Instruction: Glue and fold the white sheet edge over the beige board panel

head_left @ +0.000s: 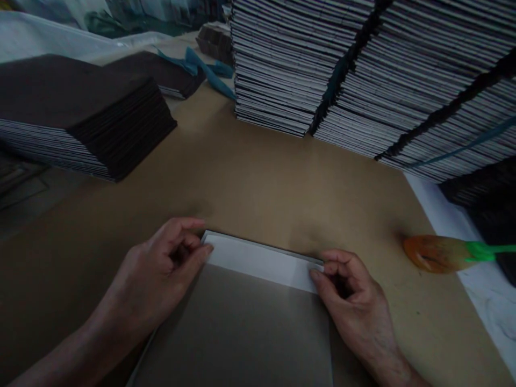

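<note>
A flat grey board [245, 328] lies in front of me, with a white strip [262, 267] running along its far edge. My left hand [165, 263] is pinched at the strip's left end, thumb on top at the corner and index finger reaching past it. At the opposite corner my right hand [355, 301] grips the edge between a thumb on the strip and curled fingers. The near end of the board runs out of view.
Tall stacks of dark-edged boards [278, 70] rise at the back right. A lower dark stack [121, 123] leans on the left, near blue ribbon-like strips [209, 72]. An orange object with a green end [437, 253] lies at the right on the brown work surface [274, 183].
</note>
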A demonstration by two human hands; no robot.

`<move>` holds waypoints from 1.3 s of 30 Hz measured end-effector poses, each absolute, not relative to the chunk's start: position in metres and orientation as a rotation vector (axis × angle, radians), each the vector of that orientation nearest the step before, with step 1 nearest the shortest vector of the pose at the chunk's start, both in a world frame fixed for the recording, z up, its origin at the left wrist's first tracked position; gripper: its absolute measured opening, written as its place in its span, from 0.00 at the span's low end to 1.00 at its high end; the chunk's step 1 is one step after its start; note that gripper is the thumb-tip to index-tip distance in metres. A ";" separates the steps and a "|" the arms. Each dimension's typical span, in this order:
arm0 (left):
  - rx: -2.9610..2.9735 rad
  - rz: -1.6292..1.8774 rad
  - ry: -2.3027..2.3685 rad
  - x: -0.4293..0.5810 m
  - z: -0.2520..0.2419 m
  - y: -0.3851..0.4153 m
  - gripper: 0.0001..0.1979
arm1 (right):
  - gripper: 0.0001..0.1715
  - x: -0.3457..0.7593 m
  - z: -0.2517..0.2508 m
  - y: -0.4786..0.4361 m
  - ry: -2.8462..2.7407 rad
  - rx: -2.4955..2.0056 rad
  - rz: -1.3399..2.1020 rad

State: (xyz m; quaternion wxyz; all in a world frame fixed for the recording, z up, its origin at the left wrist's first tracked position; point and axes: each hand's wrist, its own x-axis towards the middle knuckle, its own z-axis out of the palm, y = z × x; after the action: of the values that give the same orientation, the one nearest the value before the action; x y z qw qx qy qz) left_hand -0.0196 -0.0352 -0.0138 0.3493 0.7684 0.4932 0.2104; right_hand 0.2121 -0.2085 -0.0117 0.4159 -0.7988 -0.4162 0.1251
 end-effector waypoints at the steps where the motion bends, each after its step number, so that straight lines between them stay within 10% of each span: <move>1: 2.002 0.538 1.282 -0.019 -0.012 -0.035 0.18 | 0.12 0.212 -0.012 -0.209 -1.049 -2.011 0.317; 39: 2.197 0.582 1.245 -0.025 -0.025 -0.030 0.17 | 0.11 0.213 -0.003 -0.203 -1.098 -2.119 0.301</move>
State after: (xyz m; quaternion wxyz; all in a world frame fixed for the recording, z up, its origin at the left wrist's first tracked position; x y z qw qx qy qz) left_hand -0.0250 -0.0304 -0.0250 0.2717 0.8158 0.4625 0.2162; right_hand 0.2131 -0.2030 -0.0032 0.3600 -0.8219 -0.4258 0.1168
